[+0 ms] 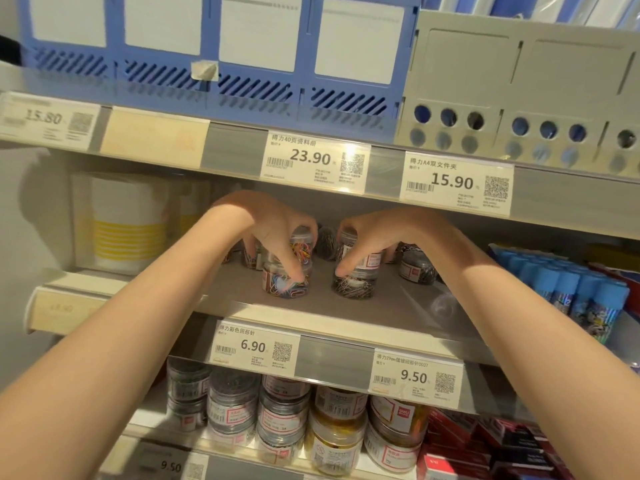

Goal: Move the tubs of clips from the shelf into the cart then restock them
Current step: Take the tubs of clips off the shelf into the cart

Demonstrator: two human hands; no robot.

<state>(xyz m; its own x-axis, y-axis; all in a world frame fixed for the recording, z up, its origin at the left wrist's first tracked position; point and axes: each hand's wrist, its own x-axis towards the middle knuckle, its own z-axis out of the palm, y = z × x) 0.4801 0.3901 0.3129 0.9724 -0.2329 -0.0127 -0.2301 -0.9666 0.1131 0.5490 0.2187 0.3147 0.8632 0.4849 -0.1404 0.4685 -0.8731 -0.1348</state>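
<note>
Both arms reaching onto the middle shelf (346, 306). Left hand (277, 230) curled over a stack of 2 clear tubs: upper tub of coloured clips (304, 245) under the palm, thumb running down to the lower tub of coloured clips (285, 284). Right hand (367, 233) curled likewise over a second stack of 2: upper tub of silver clips (349, 242) under the fingers, thumb touching the lower tub of silver clips (353, 285). Stacks standing just beside each other, upright, near the front of the shelf, between the 2 wrists. More tubs behind the hands, partly hidden; a dark tub (417, 266) just right of the right hand. No cart in view, so hard to judge whether lifting off or setting down.

Likely trouble, as a judgement only:
- Each grip spanning 2 loose tubs with 1 hand. Squeeze mostly on the upper tub, only the thumb seen on the lower: on a lift, lower tub apt to slip out or stay behind and tip.
- Smooth round walls, heavy contents: a tilt could slide the upper tub off the lower.
- Upper shelf edge with its price tags (453, 183) close above the knuckles: a high lift could knock hand or top tub.
- Stacks close together: moving both at once risks a bump.
- Right wrist near the dark tub, and blue-capped glue sticks (568, 289) further right of that forearm: a sideways sweep could topple them.
</note>
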